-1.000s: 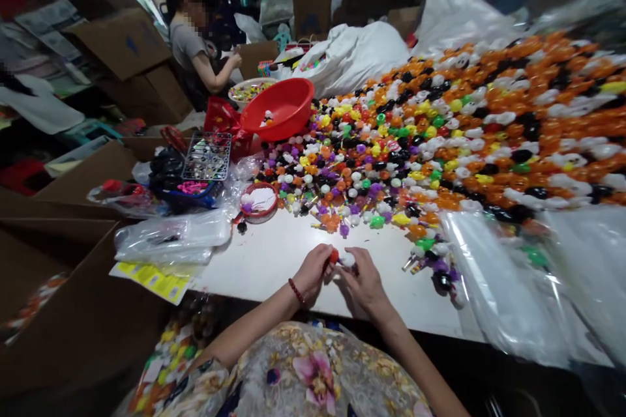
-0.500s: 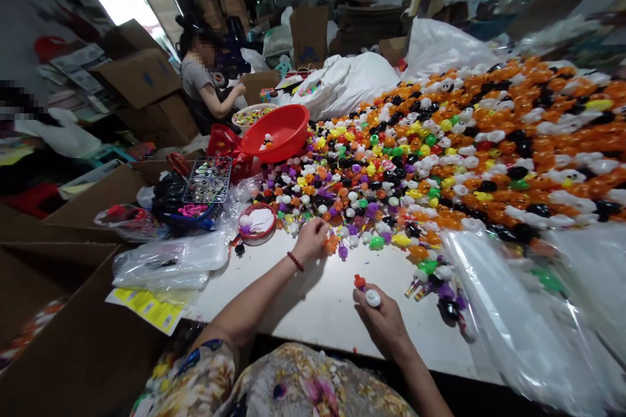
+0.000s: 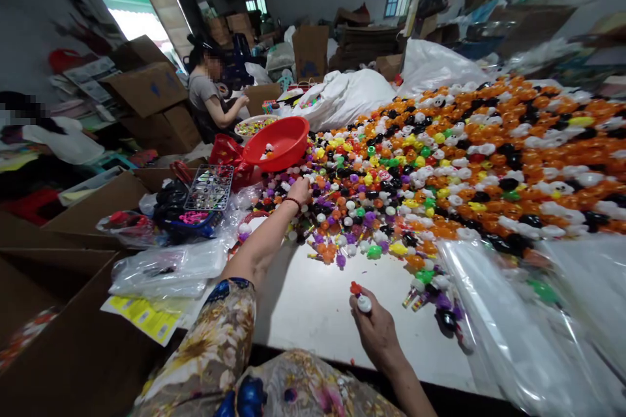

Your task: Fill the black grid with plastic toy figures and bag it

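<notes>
My right hand [image 3: 375, 326] is closed over the bare white table [image 3: 313, 303] near its front edge. From its grip stick out an orange-red plastic top [image 3: 355, 287] and a round white plastic top [image 3: 364, 304]; the rest of these small toys is hidden by the fingers. Stretched forward, my left hand [image 3: 298, 191] has its fingers bent down into the near left part of a pile of small coloured plastic toys [image 3: 349, 205]. Whatever its fingertips pinch is too small and covered to name. Beside that forearm, a small red-rimmed basket [image 3: 244, 229] is partly hidden.
A red basin [image 3: 281, 143] stands behind the pile. Clear plastic bags [image 3: 493, 313] lie at right, more bags [image 3: 169, 267] at left. An open cardboard box [image 3: 73, 332] is at lower left. Another person [image 3: 210, 94] sits at the back left.
My left hand has moved forward and left, from the pile's near edge deeper into the toys. My right hand stays nearly in place with the same toys. The view has tilted slightly up.
</notes>
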